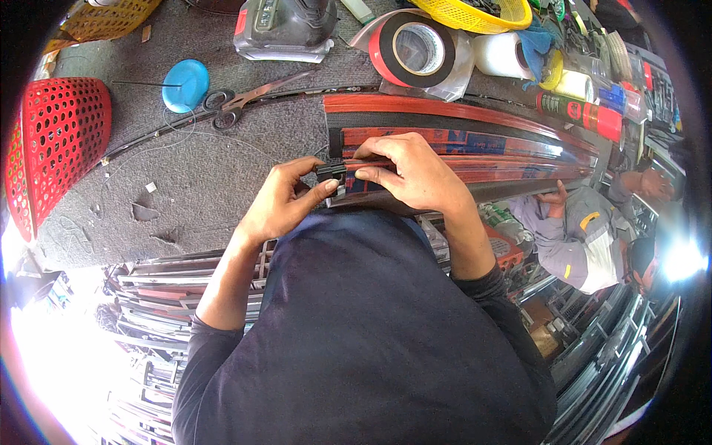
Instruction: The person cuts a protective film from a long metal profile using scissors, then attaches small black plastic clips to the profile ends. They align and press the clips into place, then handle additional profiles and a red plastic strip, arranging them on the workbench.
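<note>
Between thumb and fingers, my left hand (284,199) pinches a small black ribbed piece (331,172) at the near end of a long profile strip. My right hand (415,172) grips that red and dark profile strip (475,165) close to its end, thumb and fingertips around it. The black piece touches or nearly touches the strip's end; whether it is inserted I cannot tell. Beyond them lie more long profiles (445,110) with red-orange faces and blue-marked film, running off to the right along the table (237,159).
Scissors (236,107), a blue disc (186,86) and thin thread lie left of the profiles. A red perforated basket (63,141) stands far left. At the back are a power-tool battery (285,33), tape roll (417,48) and yellow basket (482,13). Another person (586,230) works at right.
</note>
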Demonstrator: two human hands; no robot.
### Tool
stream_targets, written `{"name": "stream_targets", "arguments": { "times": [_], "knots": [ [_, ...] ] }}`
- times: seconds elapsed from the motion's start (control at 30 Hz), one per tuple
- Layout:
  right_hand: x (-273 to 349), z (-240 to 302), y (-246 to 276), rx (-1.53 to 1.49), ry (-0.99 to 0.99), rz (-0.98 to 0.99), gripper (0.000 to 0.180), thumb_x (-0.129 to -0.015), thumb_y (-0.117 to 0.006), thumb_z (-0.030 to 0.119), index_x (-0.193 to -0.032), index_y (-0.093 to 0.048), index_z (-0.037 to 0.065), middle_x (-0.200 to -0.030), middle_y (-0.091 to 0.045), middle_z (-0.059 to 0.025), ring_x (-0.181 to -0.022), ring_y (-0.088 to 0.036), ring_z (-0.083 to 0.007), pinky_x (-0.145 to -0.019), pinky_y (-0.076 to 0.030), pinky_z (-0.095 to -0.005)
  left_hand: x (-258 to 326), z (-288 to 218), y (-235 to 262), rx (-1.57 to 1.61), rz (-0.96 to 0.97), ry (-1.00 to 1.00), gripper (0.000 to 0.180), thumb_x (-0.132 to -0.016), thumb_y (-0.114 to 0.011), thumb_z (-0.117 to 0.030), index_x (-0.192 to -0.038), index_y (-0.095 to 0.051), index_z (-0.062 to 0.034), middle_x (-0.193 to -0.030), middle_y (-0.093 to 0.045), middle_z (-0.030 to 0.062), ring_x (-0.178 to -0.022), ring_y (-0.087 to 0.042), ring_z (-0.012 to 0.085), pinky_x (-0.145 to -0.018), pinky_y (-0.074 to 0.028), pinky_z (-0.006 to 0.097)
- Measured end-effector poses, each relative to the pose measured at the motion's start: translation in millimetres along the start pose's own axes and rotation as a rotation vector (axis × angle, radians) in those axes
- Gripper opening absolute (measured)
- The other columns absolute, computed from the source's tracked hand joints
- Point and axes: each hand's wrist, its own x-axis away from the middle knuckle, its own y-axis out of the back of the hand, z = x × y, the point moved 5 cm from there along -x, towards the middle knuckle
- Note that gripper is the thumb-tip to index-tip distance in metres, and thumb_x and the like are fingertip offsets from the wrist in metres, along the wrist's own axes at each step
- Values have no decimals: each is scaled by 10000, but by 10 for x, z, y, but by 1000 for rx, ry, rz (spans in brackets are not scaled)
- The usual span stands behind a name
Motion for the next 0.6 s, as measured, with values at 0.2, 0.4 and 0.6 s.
{"name": "stream_targets", "arguments": {
  "times": [0.2,0.4,0.6],
  "knots": [
    [23,-49,-34,17,57,-67,281,-1002,-867,198,-1170,-794,-15,-1068,-823,-232,-1011,-809,-443,-869,-621,-508,28,41,-135,85,-123,-47,318,-1127,-783,-229,-1313,-766,28,-1000,-770,31,-869,-619,58,-717,-522,279],
    [56,-109,-118,51,-8,-57,283,-995,-851,296,-1140,-846,54,-1051,-834,-222,-1005,-802,-457,-862,-629,-542,55,129,-91,45,-140,108,253,-1145,-755,-157,-1294,-746,48,-1066,-759,32,-989,-645,96,-875,-537,275],
    [41,-180,-201,181,-28,-158,359,-899,-890,427,-986,-859,80,-939,-820,-218,-957,-797,-475,-834,-620,-591,-120,205,-121,41,-125,-246,366,-1191,-643,-211,-1461,-617,34,-1304,-683,116,-1207,-653,212,-1086,-532,366]
  ]
}}
